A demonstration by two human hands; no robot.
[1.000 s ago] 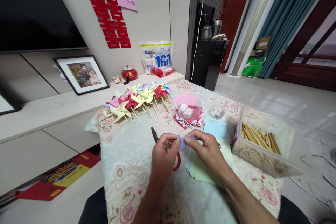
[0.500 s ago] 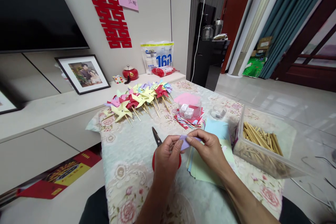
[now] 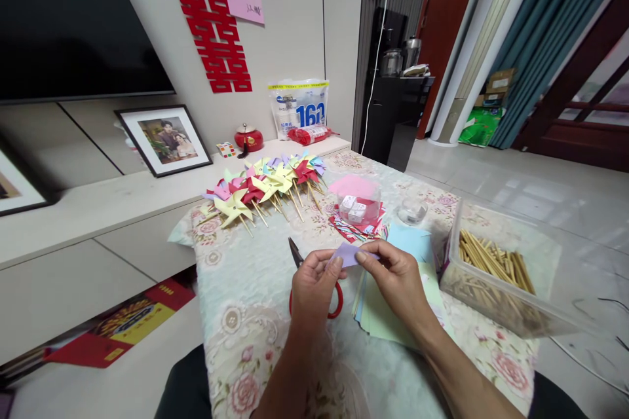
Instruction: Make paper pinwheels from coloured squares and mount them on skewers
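Both hands pinch a small lilac paper piece (image 3: 346, 254) above the floral tablecloth (image 3: 246, 314). My left hand (image 3: 314, 285) holds its left end with closed fingers. My right hand (image 3: 396, 278) grips its right end. Under my left hand lie red-handled scissors (image 3: 296, 254), blades pointing away. A stack of pale green and blue paper sheets (image 3: 388, 314) lies under my right hand.
A row of finished paper pinwheels (image 3: 263, 186) lies at the far side of the table. A clear tub with small white boxes (image 3: 356, 206) sits on coloured paper squares. On the right stands a clear box of wooden sticks (image 3: 491, 262). A small glass cup (image 3: 411, 211) is behind the sheets.
The hands have kept folding the lilac paper, which now sits a little flatter between the fingers. The view has shifted slightly, so the table contents appear further right.
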